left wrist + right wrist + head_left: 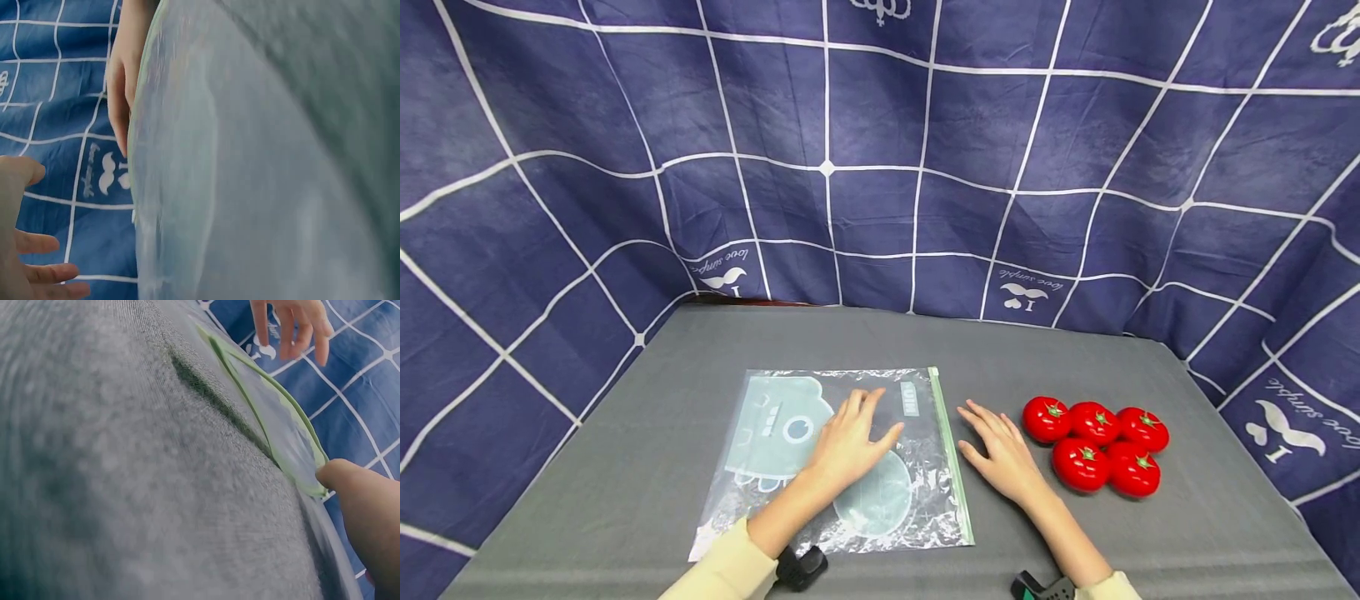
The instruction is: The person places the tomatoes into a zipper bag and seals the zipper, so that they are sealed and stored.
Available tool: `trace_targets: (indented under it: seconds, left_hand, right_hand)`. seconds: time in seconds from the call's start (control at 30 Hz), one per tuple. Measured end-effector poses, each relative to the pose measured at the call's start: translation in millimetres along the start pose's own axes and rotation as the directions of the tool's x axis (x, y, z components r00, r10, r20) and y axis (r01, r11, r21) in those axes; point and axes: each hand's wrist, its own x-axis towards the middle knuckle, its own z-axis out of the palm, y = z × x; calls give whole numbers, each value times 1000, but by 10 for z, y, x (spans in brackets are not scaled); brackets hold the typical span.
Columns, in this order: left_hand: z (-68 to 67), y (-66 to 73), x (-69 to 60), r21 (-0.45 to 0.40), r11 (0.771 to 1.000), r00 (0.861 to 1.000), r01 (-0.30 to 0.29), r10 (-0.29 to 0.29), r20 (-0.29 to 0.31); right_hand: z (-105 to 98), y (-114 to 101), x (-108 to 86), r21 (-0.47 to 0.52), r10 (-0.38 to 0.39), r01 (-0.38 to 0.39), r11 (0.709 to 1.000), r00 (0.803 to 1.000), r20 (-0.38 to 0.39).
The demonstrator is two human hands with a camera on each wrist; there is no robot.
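A clear zip bag (928, 500) with pale blue cartoon prints lies flat on the grey table, its green zip strip (951, 462) facing right. Over the middle of the bag is my left hand (847, 442), its fingers loosely extended and holding nothing; whether it touches the plastic, I cannot tell. My right hand (1006, 462) is between the zip strip and several red tomatoes (1081, 464), fingers spread and holding nothing. In the right wrist view the two green edges (275, 387) of the bag mouth stand apart, and the right thumb (353, 487) overlaps one end.
The tomatoes sit close together in two rows on the right half of the grey table (625, 467). A blue curtain (880, 208) with white grid lines hangs behind the table and along its sides. Dark straps with small devices (801, 568) circle both wrists.
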Motion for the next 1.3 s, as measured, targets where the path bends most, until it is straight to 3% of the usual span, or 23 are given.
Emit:
trace_targets:
  seconds: [0.53, 0.77, 1.03, 1.3]
  left_hand:
    - [267, 211, 6, -115, 993, 992, -22, 37, 124]
    - [344, 284, 17, -165, 986, 985, 32, -3, 174]
    - [365, 318, 34, -107, 994, 983, -33, 52, 175]
    - [373, 273, 38, -193, 981, 984, -15, 49, 174]
  right_hand:
    - [60, -174, 48, 29, -37, 36, 999, 998, 57]
    - [111, -285, 73, 46, -58, 56, 997, 997, 43]
    - [137, -376, 81, 64, -43, 37, 997, 995, 92]
    - [144, -362, 68, 63, -75, 70, 996, 993, 91]
